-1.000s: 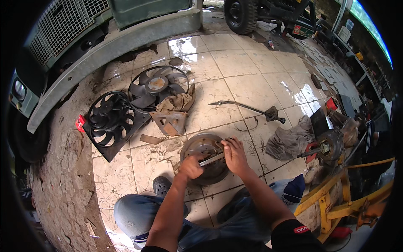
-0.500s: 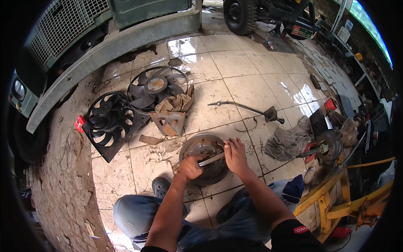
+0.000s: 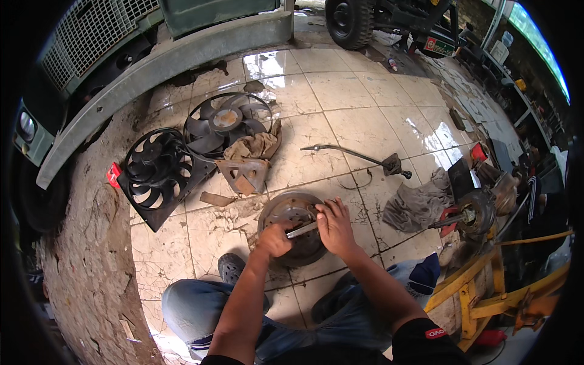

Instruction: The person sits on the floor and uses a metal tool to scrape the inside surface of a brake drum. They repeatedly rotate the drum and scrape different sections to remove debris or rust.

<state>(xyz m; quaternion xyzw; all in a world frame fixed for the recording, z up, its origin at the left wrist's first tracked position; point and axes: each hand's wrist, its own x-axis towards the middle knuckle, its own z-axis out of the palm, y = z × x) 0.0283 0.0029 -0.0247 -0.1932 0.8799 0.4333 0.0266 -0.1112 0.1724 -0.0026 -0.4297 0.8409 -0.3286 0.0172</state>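
Head view: we have the drum point(image 3: 282, 210) lying flat on the tiled floor point(image 3: 340, 125), just ahead of us, with the bar point(image 3: 302, 230) held over it at a slant. Our left grip point(image 3: 276, 239) is clamped round the left end of the bar, fingers curled. Our right grip point(image 3: 334, 228) rests at the other end with its fingers mostly straight, pointing away from us; whether it closes on anything we cannot tell, as the palm is turned from view. What the bar meets inside the drum is hidden too.

To work it well, we judge that the left should carry the force while the right steadies the far end, so the bar does not skip. Smooth tiles may let the drum spin or slide, so a shoe point(image 3: 231, 267) braced against its side would likely help. We would push evenly, knuckles clear of hard edges, and ease off at any slip. The rag point(image 3: 417, 204), to our right, could wipe the bar.
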